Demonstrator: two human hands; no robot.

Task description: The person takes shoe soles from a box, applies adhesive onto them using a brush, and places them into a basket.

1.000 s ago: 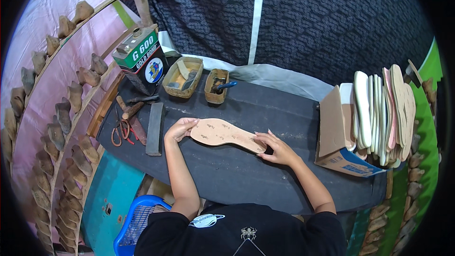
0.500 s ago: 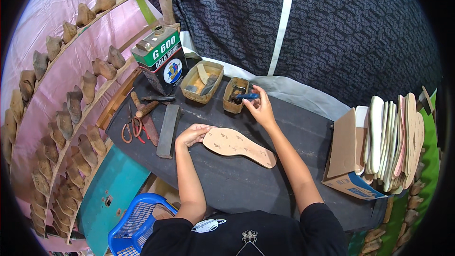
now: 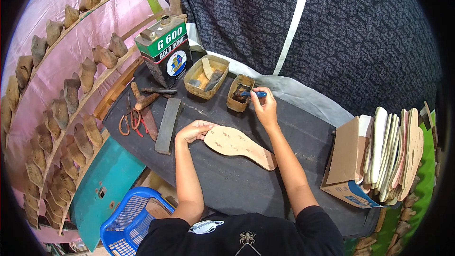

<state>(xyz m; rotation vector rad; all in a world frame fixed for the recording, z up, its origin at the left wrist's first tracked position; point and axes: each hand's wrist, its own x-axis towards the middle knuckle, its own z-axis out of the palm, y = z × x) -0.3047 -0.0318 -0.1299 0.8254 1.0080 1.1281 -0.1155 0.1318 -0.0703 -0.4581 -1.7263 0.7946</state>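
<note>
The insole [image 3: 239, 147], tan with small dark printed marks, is the reference for all positions below. It sits over the dark tabletop [image 3: 237, 187], its broader end to the left; whether it lies fully flat or is slightly raised cannot be determined.

The left hand [image 3: 195, 132] is at the insole's left end, fingers closed on the edge. The right hand [image 3: 265, 109] is beyond the insole, gripping a blue-handled tool [image 3: 246, 94] between thumb and fingers. The tool's far end is inside a small tan container [image 3: 235, 106] with dark residue; its tip cannot be made out.

Beyond the insole and to its left stands a larger tan tray [image 3: 201, 94] holding light and grey pieces. Farther out in that direction is a green-and-black metal can [image 3: 156, 68], upright. Left of the insole lies a grey rectangular block [image 3: 168, 125]; past it are a hammer [image 3: 148, 101] with a wooden handle and orange-handled scissors [image 3: 124, 127].

Well to the right of the insole, a cardboard box [image 3: 343, 154] is packed with upright sole-shaped pieces [image 3: 379, 147]. Far left of the insole, wooden shoe lasts [image 3: 88, 73] stand in rows on racks.
</note>
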